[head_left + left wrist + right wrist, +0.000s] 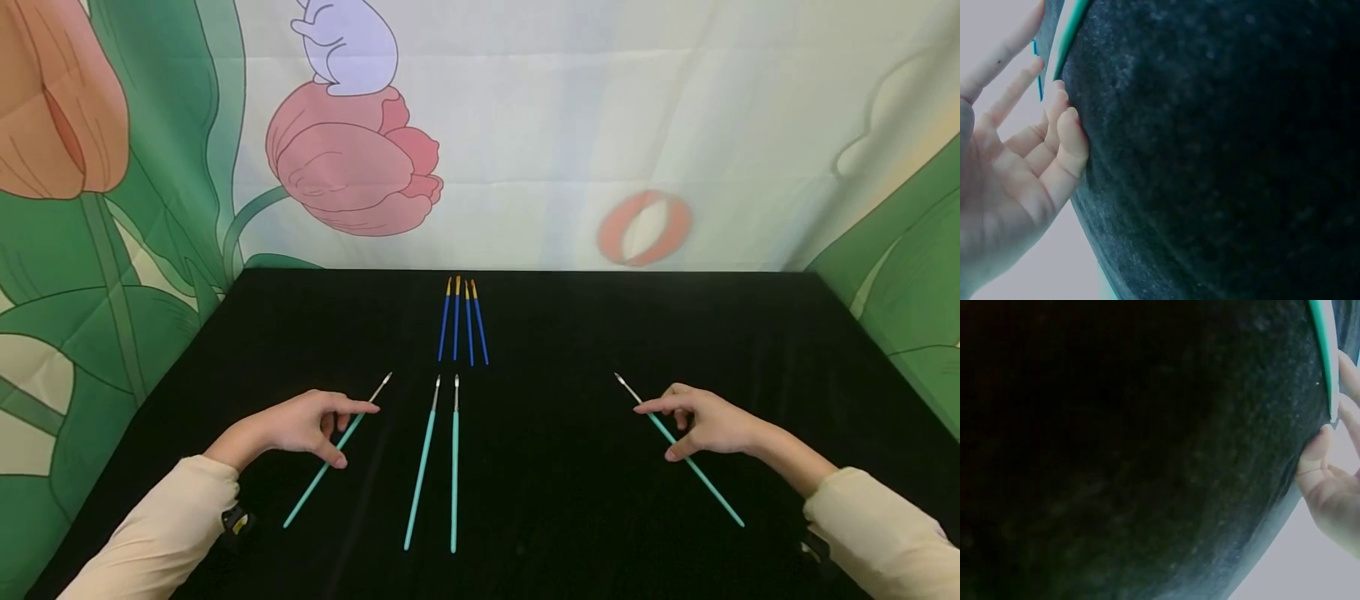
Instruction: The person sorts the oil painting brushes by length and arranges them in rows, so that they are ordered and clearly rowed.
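Note:
A teal paintbrush (303, 501) lies slanted on the black tabletop under my left hand (307, 422), its tip pointing away and to the right. The index finger is stretched out across the brush near its metal collar, while the thumb lies lower by the handle. In the left wrist view the fingers are spread beside the teal handle (1067, 37). My right hand (708, 422) mirrors this over another teal paintbrush (712, 490), slanted the opposite way. Thumb and index stand apart there. Whether either hand touches its brush is hard to tell.
Between the hands, left of centre, lie two more teal paintbrushes (454, 483), tips pointing away. Behind them several blue paintbrushes (456, 329) form a narrow fan. A black cloth (570, 492) covers the table, and a printed curtain (525, 125) hangs along its back edge.

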Demonstrator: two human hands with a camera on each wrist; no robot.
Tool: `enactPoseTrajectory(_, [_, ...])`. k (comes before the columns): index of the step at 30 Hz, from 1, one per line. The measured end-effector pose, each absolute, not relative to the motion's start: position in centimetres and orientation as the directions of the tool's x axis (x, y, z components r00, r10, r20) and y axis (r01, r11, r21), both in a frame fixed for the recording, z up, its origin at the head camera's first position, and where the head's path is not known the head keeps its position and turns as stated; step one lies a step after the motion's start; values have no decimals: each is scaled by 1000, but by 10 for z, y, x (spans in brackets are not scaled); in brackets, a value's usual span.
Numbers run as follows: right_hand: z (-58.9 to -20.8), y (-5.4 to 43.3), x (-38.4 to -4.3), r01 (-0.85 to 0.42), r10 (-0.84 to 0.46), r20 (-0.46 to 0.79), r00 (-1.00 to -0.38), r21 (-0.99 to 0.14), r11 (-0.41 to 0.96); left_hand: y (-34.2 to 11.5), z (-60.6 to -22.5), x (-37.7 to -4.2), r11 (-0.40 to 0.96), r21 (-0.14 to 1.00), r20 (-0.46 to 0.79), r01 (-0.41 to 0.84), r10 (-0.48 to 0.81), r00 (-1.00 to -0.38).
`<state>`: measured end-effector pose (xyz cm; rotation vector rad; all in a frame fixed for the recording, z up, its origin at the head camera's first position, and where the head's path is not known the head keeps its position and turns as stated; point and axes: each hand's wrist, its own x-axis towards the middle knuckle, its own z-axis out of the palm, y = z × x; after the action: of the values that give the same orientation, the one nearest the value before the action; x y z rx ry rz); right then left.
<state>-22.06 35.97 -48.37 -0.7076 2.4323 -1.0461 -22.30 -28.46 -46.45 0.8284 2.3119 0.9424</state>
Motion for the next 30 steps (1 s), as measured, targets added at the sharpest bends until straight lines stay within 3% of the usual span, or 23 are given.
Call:
enactPoseTrajectory(7, [-489, 367, -225, -309, -599, -166, -783, -732, 607, -260, -416, -197, 594, 683, -189, 425, 706, -683])
enactPoseTrajectory(17, [-495, 376, -229, -261, -603, -196, -773, -769, 584, -289, -476, -231, 674, 652, -288, 348, 644, -709])
enactPoseTrajectory(24, [-492, 378, -231, -249, -607, -208, -767, -776, 580, -293, -478, -236, 681, 658, -312, 321, 635, -707])
enactPoseTrajectory(30, [-490, 385, -236, -132, -614, -283, -737, -830, 542, -292, -467, -232, 611, 746, -299, 267, 664, -685])
